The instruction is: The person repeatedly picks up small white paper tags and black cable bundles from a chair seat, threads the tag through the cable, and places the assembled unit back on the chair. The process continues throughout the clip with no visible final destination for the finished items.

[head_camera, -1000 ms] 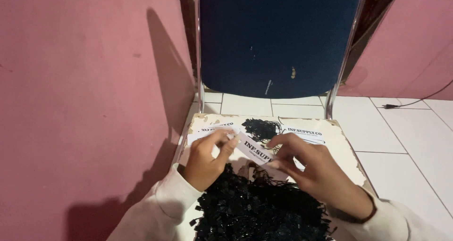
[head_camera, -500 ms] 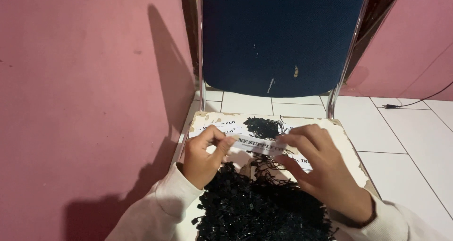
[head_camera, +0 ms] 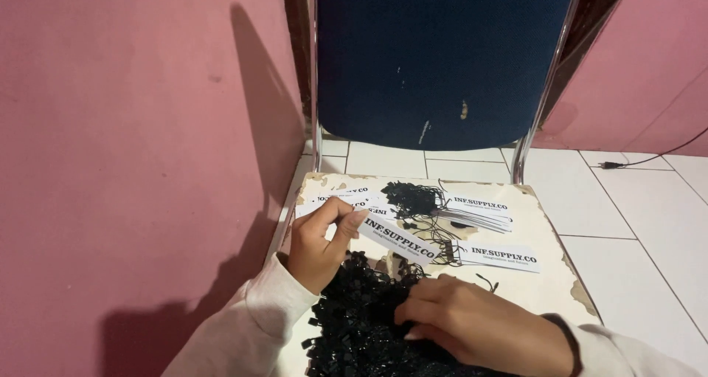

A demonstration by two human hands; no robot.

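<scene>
– How are the hands placed?
– The left hand (head_camera: 318,243) is raised at the chair seat (head_camera: 549,233)'s left edge, thumb and fingers pinched shut on a white card tag (head_camera: 398,240), held tilted. The right hand (head_camera: 478,325) lies palm down, fingers curled loosely into the pile of black strings (head_camera: 355,322); whether it grips any I cannot tell.
– How many tags?
– One held, one loose tag (head_camera: 504,257) lying apart, several more stacked behind by a smaller black bundle (head_camera: 411,198).

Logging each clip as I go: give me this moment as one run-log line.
left hand: pinching white paper tag | right hand: resting on black string pile | surface: worn chair seat | nearby: stacked tags
</scene>
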